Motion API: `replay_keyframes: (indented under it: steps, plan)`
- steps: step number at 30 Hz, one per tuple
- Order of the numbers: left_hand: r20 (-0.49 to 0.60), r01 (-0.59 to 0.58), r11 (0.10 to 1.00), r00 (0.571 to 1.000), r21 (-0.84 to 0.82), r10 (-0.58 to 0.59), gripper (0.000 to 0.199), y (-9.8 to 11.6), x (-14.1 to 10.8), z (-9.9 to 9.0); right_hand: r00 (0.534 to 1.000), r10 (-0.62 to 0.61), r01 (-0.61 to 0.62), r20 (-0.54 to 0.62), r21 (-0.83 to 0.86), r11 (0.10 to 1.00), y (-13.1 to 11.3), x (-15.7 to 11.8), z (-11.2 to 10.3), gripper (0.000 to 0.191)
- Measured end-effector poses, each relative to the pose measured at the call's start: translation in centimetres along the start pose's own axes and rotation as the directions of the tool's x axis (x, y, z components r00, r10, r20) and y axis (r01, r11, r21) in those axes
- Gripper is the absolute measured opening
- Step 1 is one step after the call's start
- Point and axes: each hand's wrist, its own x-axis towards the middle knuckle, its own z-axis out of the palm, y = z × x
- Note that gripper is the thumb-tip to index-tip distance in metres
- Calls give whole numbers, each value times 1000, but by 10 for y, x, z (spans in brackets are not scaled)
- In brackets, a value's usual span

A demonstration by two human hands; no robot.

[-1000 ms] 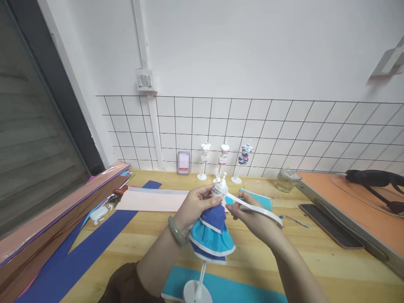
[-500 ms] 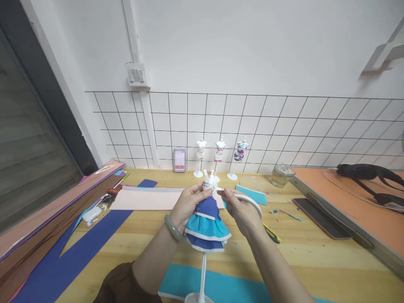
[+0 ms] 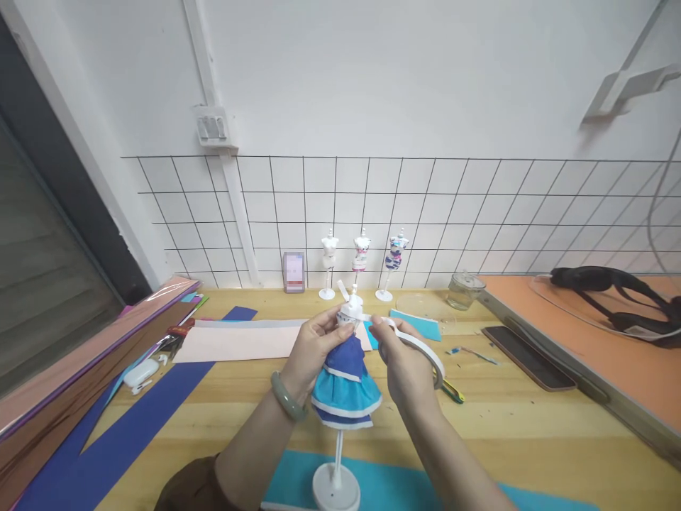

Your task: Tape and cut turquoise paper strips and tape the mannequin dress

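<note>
A small white mannequin [image 3: 351, 309] on a round-based stand wears a tiered blue and turquoise paper dress [image 3: 347, 392] with white edging. My left hand [image 3: 313, 348] is closed on the mannequin's upper body, thumb across its front at the waist of the dress. A roll of white tape [image 3: 425, 348] hangs on my right hand [image 3: 407, 362], whose thumb and fingers pinch the strip running from it to the mannequin's chest. A short white tape end sticks up at the mannequin's shoulder.
Three small mannequins [image 3: 362, 255] and a phone [image 3: 294, 272] stand at the wall. Pink paper [image 3: 239, 341], blue paper [image 3: 133, 411] and an earbud case [image 3: 141, 372] lie left. At right are a glass jar [image 3: 464, 291], a cutter [image 3: 453, 392] and a dark phone [image 3: 526, 357].
The view has shifted a little. The mannequin's round base now shows more fully, and the tape roll sits more to the side of my right hand. Both hands keep their hold.
</note>
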Motion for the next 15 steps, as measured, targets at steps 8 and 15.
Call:
replay_keyframes:
  steps: [8,15]
  plan:
    - [3,-9,998,1000,60,9,44,3,-1,3,998,-67,67,-2,47,997,-24,-9,-4,24]
    - [-35,-117,984,992,134,123,45,-1,-3,5,932,-363,363,-6,16,932,-29,-26,1,18]
